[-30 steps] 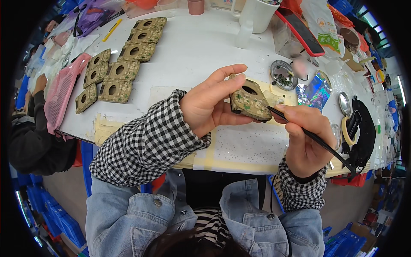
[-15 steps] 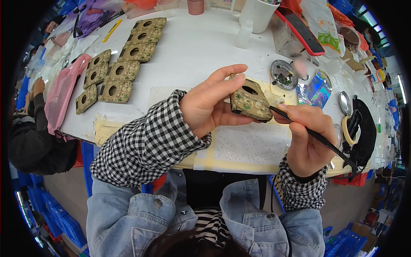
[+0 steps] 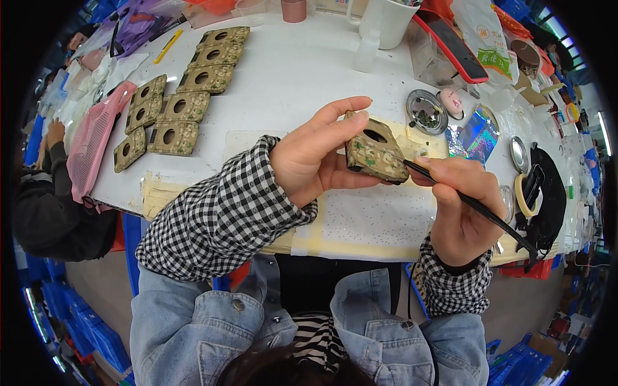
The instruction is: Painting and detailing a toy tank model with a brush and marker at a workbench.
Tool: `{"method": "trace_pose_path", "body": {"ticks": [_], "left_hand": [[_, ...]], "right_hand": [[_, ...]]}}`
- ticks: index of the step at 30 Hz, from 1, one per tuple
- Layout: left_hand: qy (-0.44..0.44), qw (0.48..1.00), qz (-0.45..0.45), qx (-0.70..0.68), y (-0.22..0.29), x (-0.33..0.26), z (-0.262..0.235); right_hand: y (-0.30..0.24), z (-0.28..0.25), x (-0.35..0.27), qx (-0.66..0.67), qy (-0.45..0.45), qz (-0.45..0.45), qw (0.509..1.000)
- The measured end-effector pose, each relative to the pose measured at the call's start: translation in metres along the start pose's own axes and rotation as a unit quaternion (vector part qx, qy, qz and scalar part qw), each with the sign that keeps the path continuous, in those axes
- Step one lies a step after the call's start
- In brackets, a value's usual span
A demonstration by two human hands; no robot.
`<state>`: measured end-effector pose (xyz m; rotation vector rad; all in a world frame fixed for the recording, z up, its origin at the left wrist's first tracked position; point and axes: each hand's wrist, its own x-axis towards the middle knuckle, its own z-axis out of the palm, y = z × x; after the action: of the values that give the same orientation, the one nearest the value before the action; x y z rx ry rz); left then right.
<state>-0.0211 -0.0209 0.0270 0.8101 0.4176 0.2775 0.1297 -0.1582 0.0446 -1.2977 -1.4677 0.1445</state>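
A small squarish plaque patterned in olive green and gold, with a round hole through it (image 3: pixel 375 153), is held up above the white worktable (image 3: pixel 290 83) by the left hand (image 3: pixel 315 161). The grip is closed on it: the thumb is pressed along its lower edge, the forefinger is curled over its top, and the other fingers are tucked behind. A thin dark-handled brush (image 3: pixel 476 209) is pinched in the right hand (image 3: pixel 460 215), fingers wrapped shut around the shaft like a pen, and its tip is laid against the plaque's right edge, just beside the left thumb. The handle is angled away past the right wrist toward a black tray (image 3: pixel 552 199).

Beyond the held plaque, a round metal dish with dark green bits inside (image 3: pixel 427 110) is seen on the table, close to the brush hand; what the bits are cannot be made out. Well off to the far left of the grip, more plaques of the same olive-and-gold kind (image 3: pixel 180 96) are laid out flat in rows, next to a pink mesh basket (image 3: pixel 96 145). A white mug (image 3: pixel 386 19) is stood at the far edge. Checked cuffs are worn under denim sleeves.
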Motion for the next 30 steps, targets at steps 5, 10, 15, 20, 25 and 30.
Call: {"method": "trace_pose_path", "body": {"ticks": [5, 10, 15, 20, 25, 30], "left_hand": [[-0.001, 1.0, 0.004, -0.004, -0.001, 0.0, 0.0], [-0.01, 1.0, 0.002, -0.008, 0.0, 0.001, -0.001], [-0.003, 1.0, 0.007, -0.011, -0.003, 0.003, -0.004], [0.011, 0.999, 0.01, -0.048, -0.006, 0.007, -0.01], [-0.001, 0.997, 0.009, -0.073, -0.008, 0.011, -0.018], [-0.005, 0.996, 0.003, -0.091, -0.008, 0.011, -0.017]], "right_hand": [[0.001, -0.002, 0.001, 0.0, -0.009, -0.011, 1.0], [0.0, -0.003, 0.001, 0.071, 0.086, -0.051, 0.992], [0.01, -0.029, -0.009, -0.091, 0.118, -0.019, 0.989], [0.02, -0.031, -0.007, -0.262, 0.016, 0.019, 0.965], [0.029, -0.018, 0.0, -0.352, -0.024, -0.034, 0.935], [0.034, -0.013, 0.001, -0.343, -0.026, -0.04, 0.938]]}}
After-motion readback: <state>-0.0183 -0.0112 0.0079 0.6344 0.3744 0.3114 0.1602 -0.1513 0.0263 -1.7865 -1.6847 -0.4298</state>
